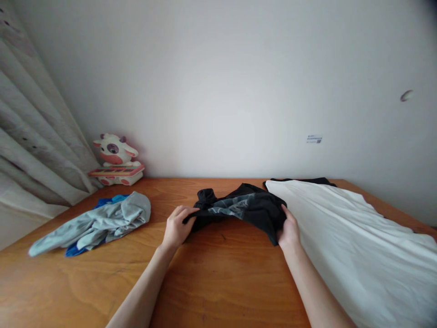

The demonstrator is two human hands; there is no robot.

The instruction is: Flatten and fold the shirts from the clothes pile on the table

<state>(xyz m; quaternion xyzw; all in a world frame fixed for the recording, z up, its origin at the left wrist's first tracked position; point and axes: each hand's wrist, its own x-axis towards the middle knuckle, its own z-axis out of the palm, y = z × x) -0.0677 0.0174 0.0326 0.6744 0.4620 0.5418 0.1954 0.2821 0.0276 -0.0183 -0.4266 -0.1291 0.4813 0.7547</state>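
A black garment with a grey patterned print [259,205] is stretched between my two hands over the middle of the wooden table. My left hand [178,225] is closed on its left edge, thumb and fingers pinching the cloth. At the other end, my right hand [289,228] grips the right edge, where a corner of cloth hangs down. The garment is bunched, with a rolled lump at its upper left, and its front edge is lifted off the table. Its exact kind cannot be made out.
On the right a white cloth garment [344,228] lies spread, with black cloth [324,181] showing beneath its far edge. A crumpled grey garment [119,216] with blue cloth lies left. A cow-shaped toy keyboard [116,171] stands against the wall near the curtain [37,114].
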